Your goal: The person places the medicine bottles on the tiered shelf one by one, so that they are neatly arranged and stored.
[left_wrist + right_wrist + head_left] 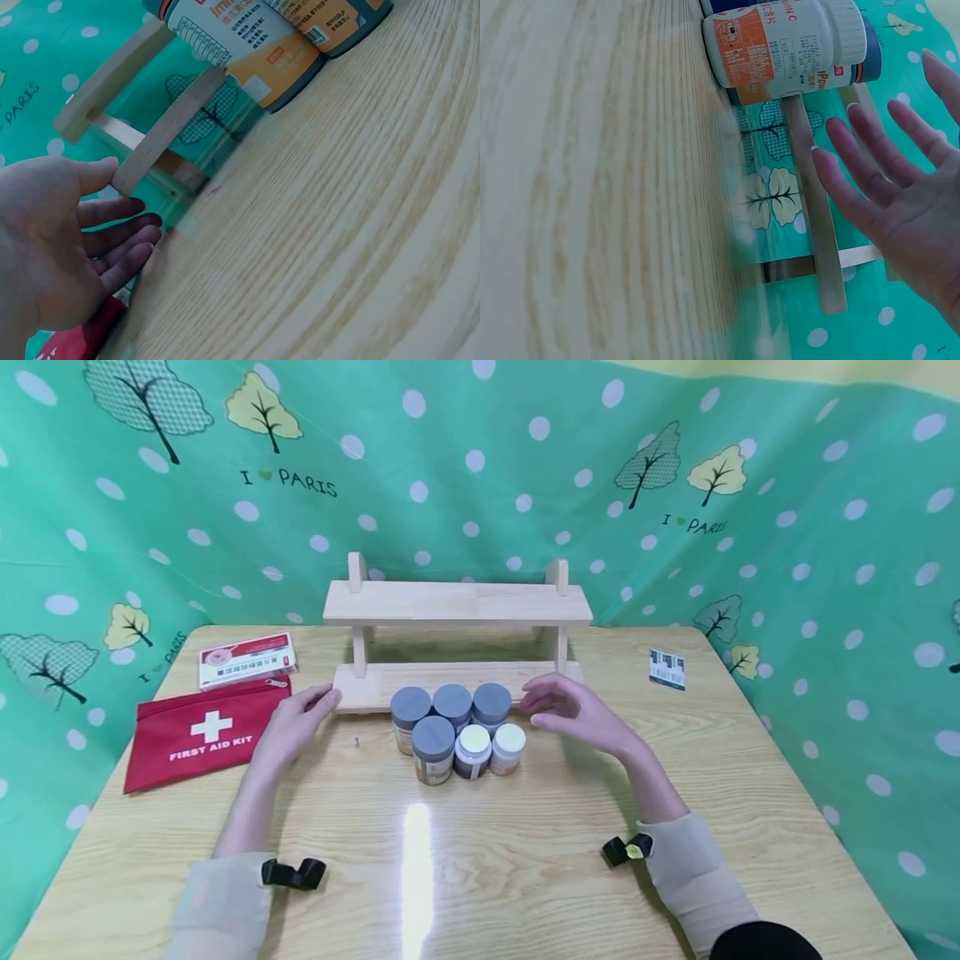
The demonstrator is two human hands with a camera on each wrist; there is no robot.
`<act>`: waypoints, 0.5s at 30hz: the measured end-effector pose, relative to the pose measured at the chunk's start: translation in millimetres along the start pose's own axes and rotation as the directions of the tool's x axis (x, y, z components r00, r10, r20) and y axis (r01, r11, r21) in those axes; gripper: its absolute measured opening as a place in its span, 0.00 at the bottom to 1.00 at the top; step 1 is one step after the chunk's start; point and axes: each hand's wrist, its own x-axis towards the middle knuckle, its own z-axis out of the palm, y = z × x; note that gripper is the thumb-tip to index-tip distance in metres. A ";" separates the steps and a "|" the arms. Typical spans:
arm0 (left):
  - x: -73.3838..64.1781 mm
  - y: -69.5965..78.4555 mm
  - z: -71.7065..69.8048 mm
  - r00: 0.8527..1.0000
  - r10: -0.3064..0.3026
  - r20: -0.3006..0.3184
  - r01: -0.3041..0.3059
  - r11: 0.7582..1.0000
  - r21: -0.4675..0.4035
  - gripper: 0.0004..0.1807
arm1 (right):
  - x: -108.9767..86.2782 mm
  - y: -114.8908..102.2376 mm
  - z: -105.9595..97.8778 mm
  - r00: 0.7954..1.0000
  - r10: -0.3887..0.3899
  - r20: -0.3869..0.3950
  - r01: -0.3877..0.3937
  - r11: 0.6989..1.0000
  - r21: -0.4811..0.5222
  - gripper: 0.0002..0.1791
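Note:
A two-tier wooden shelf (457, 603) stands at the back of the table. Close in front of its lower board is a cluster of upright pill bottles: several with grey lids, such as one grey-lidded bottle (433, 750), and two with white lids, among them a white-lidded bottle (508, 749). My left hand (296, 722) is at the lower board's left end; in the left wrist view its thumb touches the board's end (161, 139) and the fingers are loosely bent below. My right hand (573, 714) hovers right of the bottles, fingers spread and apart from them, holding nothing.
On the left lie a red first aid kit pouch (206, 735) and, behind it, a white-and-red box (247, 662). A small printed card or packet (667, 669) lies at the right rear. A green patterned curtain (480, 485) surrounds the wooden table (525, 877).

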 end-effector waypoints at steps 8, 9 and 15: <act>-0.7 -2.3 1.3 1.000 0.011 0.013 -0.011 1.000 0.000 0.43 | -1.0 0.5 0.1 0.998 0.034 0.045 -0.033 0.999 -0.025 0.27; -0.5 -3.0 0.9 1.000 0.015 0.018 -0.015 1.000 -0.001 0.44 | -1.1 0.4 0.3 0.998 0.037 0.050 -0.037 0.999 -0.020 0.28; 2.0 -7.8 -1.3 0.998 0.029 0.049 -0.028 1.000 -0.008 0.45 | -0.9 -0.1 1.9 0.991 0.063 0.115 -0.065 0.998 0.020 0.29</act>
